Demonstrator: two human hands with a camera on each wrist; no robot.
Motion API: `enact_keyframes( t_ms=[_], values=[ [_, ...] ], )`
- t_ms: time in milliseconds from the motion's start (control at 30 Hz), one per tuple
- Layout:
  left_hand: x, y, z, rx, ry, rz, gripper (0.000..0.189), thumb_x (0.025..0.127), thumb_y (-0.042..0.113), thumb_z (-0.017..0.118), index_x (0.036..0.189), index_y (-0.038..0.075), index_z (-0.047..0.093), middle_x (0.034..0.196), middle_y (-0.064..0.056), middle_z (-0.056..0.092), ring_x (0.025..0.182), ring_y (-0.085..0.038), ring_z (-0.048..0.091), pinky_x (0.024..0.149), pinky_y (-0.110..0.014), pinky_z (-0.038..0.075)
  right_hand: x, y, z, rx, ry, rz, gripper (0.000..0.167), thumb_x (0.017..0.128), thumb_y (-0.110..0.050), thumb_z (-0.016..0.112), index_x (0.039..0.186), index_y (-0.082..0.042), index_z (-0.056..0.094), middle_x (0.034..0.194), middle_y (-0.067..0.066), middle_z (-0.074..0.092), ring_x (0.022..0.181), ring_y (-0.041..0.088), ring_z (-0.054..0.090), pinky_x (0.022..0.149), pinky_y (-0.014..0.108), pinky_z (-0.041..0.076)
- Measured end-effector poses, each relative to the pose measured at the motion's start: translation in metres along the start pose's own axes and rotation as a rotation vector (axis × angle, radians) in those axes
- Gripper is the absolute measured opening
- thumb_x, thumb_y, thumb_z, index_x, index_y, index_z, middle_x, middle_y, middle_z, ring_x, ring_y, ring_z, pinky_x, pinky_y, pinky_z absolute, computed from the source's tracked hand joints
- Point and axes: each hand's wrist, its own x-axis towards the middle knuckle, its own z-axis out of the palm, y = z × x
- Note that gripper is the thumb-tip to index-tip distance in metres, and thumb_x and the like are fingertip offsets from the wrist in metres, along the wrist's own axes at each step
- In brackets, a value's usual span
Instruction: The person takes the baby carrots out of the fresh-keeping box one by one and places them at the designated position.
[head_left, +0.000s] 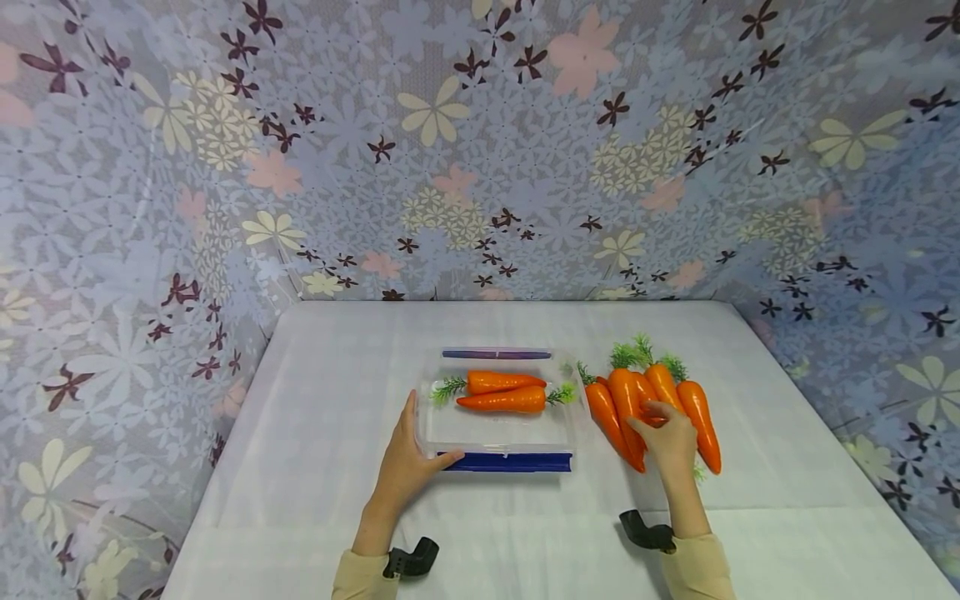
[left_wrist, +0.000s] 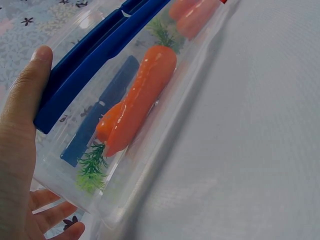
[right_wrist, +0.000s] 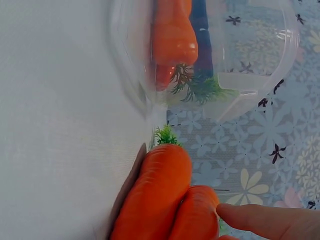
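Observation:
Two orange carrots, an upper one point(head_left: 504, 382) and a lower one point(head_left: 502, 401), lie in a clear plastic box point(head_left: 495, 447), their leafy tops pointing opposite ways. My left hand point(head_left: 407, 458) holds the box's near left corner. Its thumb rests by the blue clip point(left_wrist: 80, 80), while the other fingers reach along the side wall. To the right of the box, my right hand point(head_left: 672, 437) is over a cluster of several carrots point(head_left: 701, 425). Thumb and fingers are spread above the middle ones, and one straight fingertip meets a carrot point(right_wrist: 197, 212) in the right wrist view.
A white cloth covers the table point(head_left: 322, 367). Patterned floral fabric point(head_left: 480, 167) rises behind it and along both sides. A second blue clip point(head_left: 497, 354) runs along the box's far edge. Each wrist wears a black mount point(head_left: 414, 558).

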Motion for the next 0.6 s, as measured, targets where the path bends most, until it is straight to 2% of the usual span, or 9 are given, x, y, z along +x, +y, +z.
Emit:
enact_keyframes(
  t_ms=[133,233,367,600],
  values=[
    [0.0,0.001,-0.001,-0.005,0.002,0.006,0.122,0.065,0.053,0.082,0.154,0.017,0.008,0.158,-0.015,0.023,0.143,-0.035,0.029,0.115,-0.055,0.027,0.003,-0.008,-0.002,0.012,-0.003,0.0,0.036,0.081,-0.01,0.073,0.11,0.008,0.065,0.101,0.029,0.067,0.078,0.035,0.063,0.051,0.016,0.043],
    [-0.001,0.001,-0.001,-0.001,0.004,0.006,0.122,0.065,0.053,0.082,0.154,0.017,0.008,0.158,-0.015,0.023,0.143,-0.035,0.029,0.114,-0.055,0.027,0.006,-0.018,-0.002,0.047,-0.009,-0.02,0.034,0.083,-0.011,0.072,0.112,0.005,0.066,0.103,0.027,0.068,0.081,0.034,0.064,0.055,0.016,0.044],
    [0.0,0.001,-0.002,0.001,0.001,0.005,0.122,0.065,0.053,0.082,0.154,0.017,0.008,0.158,-0.015,0.023,0.142,-0.035,0.03,0.114,-0.056,0.028,0.009,-0.034,0.002,0.106,-0.014,-0.077,0.033,0.085,-0.01,0.071,0.114,0.004,0.066,0.102,0.024,0.069,0.089,0.034,0.064,0.063,0.013,0.044],
    [0.0,-0.001,0.0,-0.005,0.002,0.01,0.122,0.064,0.054,0.082,0.154,0.017,0.009,0.158,-0.015,0.023,0.143,-0.035,0.029,0.115,-0.055,0.027,0.016,-0.063,0.018,0.187,-0.031,-0.173,0.028,0.084,-0.006,0.071,0.111,0.003,0.067,0.096,0.022,0.07,0.084,0.03,0.063,0.065,0.008,0.044]
  ],
)
